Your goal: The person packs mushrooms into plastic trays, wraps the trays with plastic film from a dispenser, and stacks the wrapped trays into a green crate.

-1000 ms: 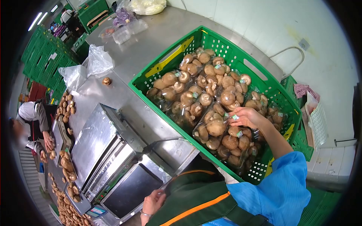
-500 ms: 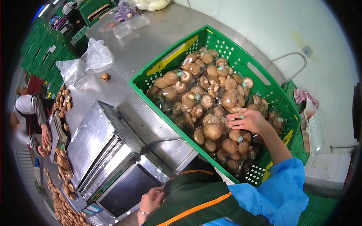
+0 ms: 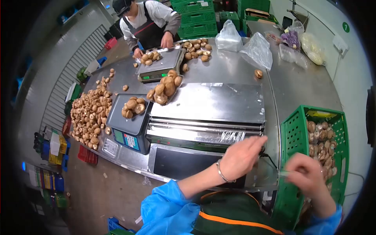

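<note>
Brushed steel wrapping machine (image 3: 211,103), glossy cling film (image 3: 223,137), perforated green plastic crate (image 3: 291,137).

Steel wrapping machine (image 3: 207,117) on the long table, flat shiny top, roll of clear film (image 3: 211,136) across its front with a dark plate (image 3: 184,166) below, just under the left hand. Green plastic crate (image 3: 295,156) at the machine's right end, upright, holding bagged brown mushrooms (image 3: 323,141), beside the right hand.
</note>
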### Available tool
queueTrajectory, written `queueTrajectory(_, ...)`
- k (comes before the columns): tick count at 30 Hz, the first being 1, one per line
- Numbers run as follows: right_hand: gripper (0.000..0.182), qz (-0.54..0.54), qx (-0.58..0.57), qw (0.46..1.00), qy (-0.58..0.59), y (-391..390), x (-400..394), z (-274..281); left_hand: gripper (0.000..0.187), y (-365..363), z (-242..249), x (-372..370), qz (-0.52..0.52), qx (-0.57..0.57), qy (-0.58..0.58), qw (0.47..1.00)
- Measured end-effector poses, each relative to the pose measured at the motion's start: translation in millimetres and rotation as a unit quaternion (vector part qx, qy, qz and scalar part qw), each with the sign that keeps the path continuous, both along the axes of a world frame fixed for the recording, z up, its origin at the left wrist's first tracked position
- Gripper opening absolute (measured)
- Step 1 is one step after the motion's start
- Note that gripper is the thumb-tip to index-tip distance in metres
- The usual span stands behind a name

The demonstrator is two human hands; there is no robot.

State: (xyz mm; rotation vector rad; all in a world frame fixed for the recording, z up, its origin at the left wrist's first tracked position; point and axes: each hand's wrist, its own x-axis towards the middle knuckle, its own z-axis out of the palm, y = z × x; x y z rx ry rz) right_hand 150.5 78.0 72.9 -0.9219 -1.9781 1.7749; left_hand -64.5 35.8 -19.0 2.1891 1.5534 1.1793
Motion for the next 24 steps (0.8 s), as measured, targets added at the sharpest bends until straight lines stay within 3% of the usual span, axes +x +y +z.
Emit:
queueTrajectory(2, 0.01, 0.028, -0.031, 0.997, 0.058, -10, -78, -21, 0.047, -19, 12, -37, 0.012, -0.05, -0.019, 0.999)
queueTrajectory(4, 0.014, 0.003, -0.096, 0.994, 0.043, -17, -148, -30, 0.049, -33, 9, -79, 0.031, -0.005, -0.019, 0.999)
queueTrajectory(8, 0.019, 0.057, -0.08, 0.995, 0.013, -24, -241, -57, 0.048, -68, -3, -160, 0.103, -0.05, 0.008, 0.993)
queueTrajectory(12, 0.024, 0.037, 0.092, 0.992, -0.071, -17, -299, -73, 0.046, -100, -21, -228, 0.142, -0.058, -0.012, 0.988)
queueTrajectory(14, 0.021, -0.029, 0.086, 0.996, -0.024, 18, -329, -75, 0.041, -108, -38, -269, 0.173, -0.038, -0.031, 0.984)
queueTrajectory(15, 0.016, -0.017, 0.154, 0.988, 0.011, 44, -346, -77, 0.041, -108, -35, -291, 0.201, -0.042, -0.034, 0.978)
queueTrajectory(16, 0.016, -0.006, 0.22, 0.974, 0.048, 69, -365, -78, 0.041, -104, -32, -312, 0.228, -0.047, -0.036, 0.972)
queueTrajectory(18, 0.03, 0.053, 0.317, 0.945, 0.064, 102, -413, -74, 0.052, -85, -42, -350, 0.261, -0.02, -0.051, 0.964)
queueTrajectory(20, 0.04, 0.124, 0.508, 0.852, -0.001, 137, -459, -91, 0.063, -55, -38, -370, 0.278, -0.048, -0.073, 0.956)
queueTrajectory(21, 0.04, 0.128, 0.509, 0.851, -0.002, 146, -474, -108, 0.073, -34, -46, -377, 0.273, -0.078, -0.114, 0.952)
queueTrajectory(23, 0.041, 0.229, 0.587, 0.777, -0.006, 170, -509, -137, 0.082, 5, -67, -376, 0.317, -0.113, -0.089, 0.937)
queueTrajectory(24, 0.038, 0.241, 0.566, 0.788, -0.024, 173, -515, -151, 0.084, 20, -70, -373, 0.323, -0.128, -0.086, 0.934)
